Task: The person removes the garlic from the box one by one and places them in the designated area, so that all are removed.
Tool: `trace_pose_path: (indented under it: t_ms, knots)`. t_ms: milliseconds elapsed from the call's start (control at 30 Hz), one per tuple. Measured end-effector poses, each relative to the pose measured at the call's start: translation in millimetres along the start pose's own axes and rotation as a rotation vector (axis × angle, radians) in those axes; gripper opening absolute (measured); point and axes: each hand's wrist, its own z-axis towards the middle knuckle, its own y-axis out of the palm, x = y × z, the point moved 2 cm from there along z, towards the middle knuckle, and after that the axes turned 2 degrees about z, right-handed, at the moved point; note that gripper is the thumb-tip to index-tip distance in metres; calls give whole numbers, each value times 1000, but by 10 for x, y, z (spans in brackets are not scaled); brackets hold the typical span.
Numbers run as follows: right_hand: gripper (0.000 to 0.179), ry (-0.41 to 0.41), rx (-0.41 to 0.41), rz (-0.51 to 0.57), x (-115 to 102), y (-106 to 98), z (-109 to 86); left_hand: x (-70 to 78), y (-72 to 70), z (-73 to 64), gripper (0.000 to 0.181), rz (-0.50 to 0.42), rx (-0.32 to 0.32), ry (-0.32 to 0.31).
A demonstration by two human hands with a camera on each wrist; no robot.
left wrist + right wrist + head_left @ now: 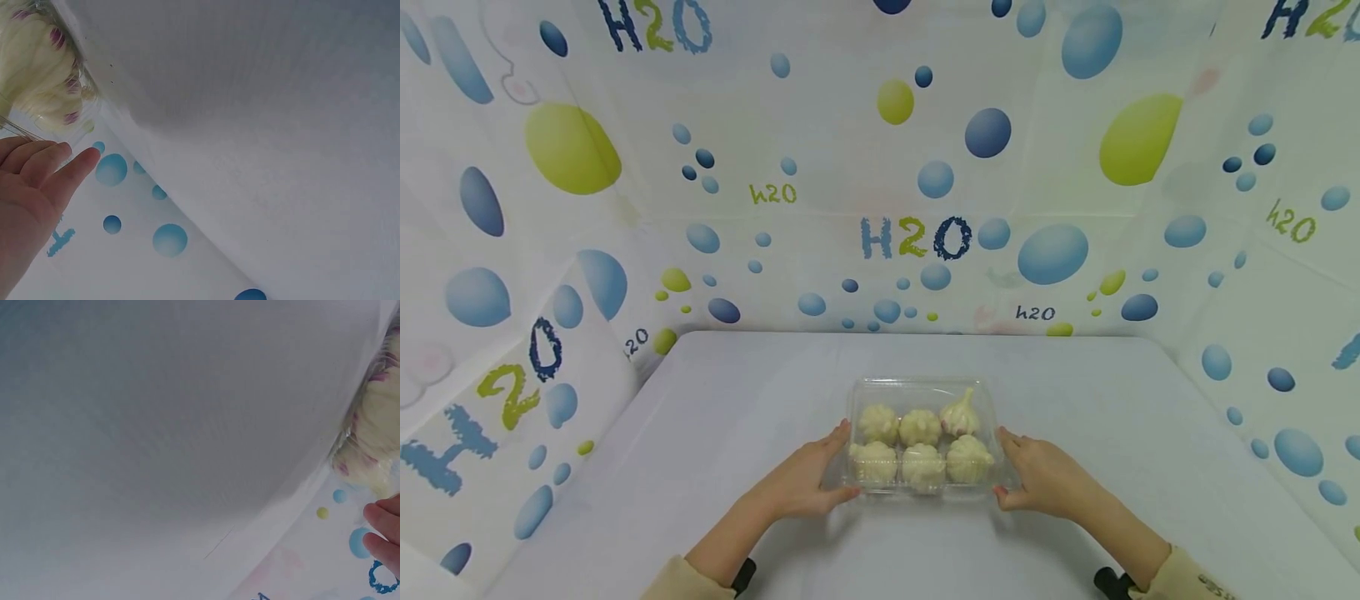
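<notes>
A clear plastic box [917, 384] sits in the head view between the two hands, near the middle of the white table. Several garlic bulbs [921, 427] lie in two rows inside it. At its left side, my left hand [805, 479] holds the box, thumb at the front corner and fingers along the side. My right hand [1045, 477] grips the opposite side in the same way. The left wrist view shows purple-streaked garlic [44, 69] through the plastic, above the fingers [44, 159]. Only fingertips [378, 515] of the right hand appear in its wrist view, below the garlic [378, 412].
A white cloth covers the table [760, 375]. Behind it and along both sides hangs a white curtain [820, 150] printed with blue and green drops and H2O lettering. Dark straps [743, 575] show at the wrists, by the beige sleeves [688, 581].
</notes>
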Motion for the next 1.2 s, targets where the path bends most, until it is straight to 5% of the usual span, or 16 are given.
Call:
trace_pose_path:
  t_ms: [633,1200]
  knots:
    - [63,-94,127,1,5,-20,19,42,-30,-6,83,-23,9,42]
    - [62,-114,53,-36,-29,-70,-3,45,-15,-9,85,-14,7,14]
